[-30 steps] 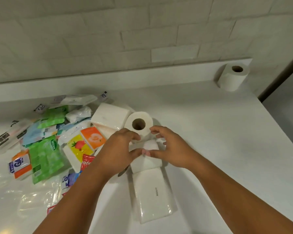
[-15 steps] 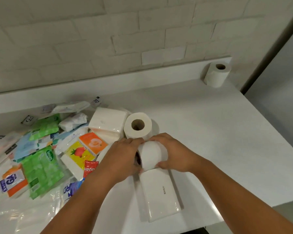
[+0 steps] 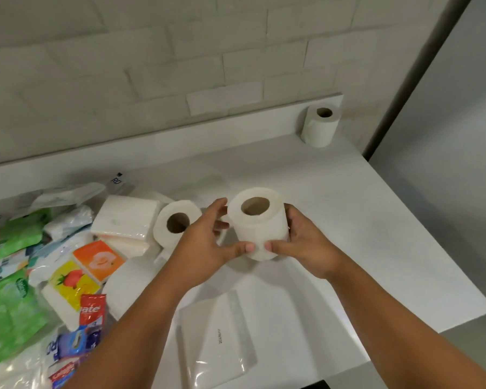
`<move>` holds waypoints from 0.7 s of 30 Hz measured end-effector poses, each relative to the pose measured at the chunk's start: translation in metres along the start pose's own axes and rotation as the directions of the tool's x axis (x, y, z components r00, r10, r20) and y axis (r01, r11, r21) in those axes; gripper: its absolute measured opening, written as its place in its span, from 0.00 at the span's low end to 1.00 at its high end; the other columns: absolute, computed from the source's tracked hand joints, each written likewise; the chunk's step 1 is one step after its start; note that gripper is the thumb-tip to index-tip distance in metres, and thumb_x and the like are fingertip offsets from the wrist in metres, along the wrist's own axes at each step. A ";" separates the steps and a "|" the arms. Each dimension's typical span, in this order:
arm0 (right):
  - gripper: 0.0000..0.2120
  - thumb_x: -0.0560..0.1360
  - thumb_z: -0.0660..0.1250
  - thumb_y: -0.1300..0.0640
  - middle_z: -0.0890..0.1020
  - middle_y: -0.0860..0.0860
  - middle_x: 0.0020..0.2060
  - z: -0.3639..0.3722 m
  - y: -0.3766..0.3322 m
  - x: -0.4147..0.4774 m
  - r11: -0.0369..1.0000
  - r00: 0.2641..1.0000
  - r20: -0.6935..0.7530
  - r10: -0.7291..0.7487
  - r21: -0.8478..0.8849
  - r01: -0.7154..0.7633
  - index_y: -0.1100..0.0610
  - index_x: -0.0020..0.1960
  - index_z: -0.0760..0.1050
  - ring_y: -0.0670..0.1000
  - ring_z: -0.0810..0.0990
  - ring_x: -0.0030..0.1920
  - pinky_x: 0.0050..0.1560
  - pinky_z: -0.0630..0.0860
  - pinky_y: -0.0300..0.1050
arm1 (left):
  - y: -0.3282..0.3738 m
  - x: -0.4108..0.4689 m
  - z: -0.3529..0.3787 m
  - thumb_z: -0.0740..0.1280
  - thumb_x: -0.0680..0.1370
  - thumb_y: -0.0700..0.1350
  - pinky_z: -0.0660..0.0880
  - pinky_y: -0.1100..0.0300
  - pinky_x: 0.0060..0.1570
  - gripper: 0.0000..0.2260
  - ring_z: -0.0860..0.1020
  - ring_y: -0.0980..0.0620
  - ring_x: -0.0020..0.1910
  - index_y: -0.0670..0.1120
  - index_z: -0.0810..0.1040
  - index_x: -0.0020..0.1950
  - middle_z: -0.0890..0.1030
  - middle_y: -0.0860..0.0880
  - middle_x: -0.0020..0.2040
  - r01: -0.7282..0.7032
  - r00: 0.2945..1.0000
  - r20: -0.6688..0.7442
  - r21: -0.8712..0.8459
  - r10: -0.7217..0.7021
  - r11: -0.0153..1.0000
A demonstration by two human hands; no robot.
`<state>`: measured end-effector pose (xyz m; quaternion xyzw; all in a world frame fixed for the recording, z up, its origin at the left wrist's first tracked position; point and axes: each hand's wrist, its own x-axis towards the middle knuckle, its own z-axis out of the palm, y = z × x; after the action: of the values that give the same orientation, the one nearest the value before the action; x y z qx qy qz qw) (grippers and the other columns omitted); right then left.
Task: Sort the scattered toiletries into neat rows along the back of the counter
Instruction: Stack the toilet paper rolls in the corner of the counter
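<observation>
Two hands grip one roll upright over the white tabletop, the left hand and right hand curling their fingers round its sides. A second roll sits just left, beside scattered packets. A corner roll stands at the back right, below a white brick wall.
</observation>
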<state>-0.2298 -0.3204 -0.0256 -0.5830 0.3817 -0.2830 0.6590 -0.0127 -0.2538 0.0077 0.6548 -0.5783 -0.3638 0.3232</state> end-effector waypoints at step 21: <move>0.29 0.68 0.73 0.59 0.79 0.52 0.63 -0.259 0.014 0.067 1.000 0.973 -0.231 -0.003 -0.022 -0.002 0.57 0.68 0.70 0.52 0.78 0.63 0.66 0.73 0.58 | 0.096 0.200 0.198 0.74 0.74 0.38 0.78 0.68 0.47 0.23 0.82 0.56 0.47 0.51 0.74 0.66 0.81 0.56 0.55 0.003 0.978 -0.205 -0.114 -0.026 0.993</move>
<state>-0.4099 -0.5157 -0.0587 -0.5536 0.4584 -0.3449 0.6037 -0.2179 -0.4649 -0.0358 0.6739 -0.5153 -0.3283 0.4153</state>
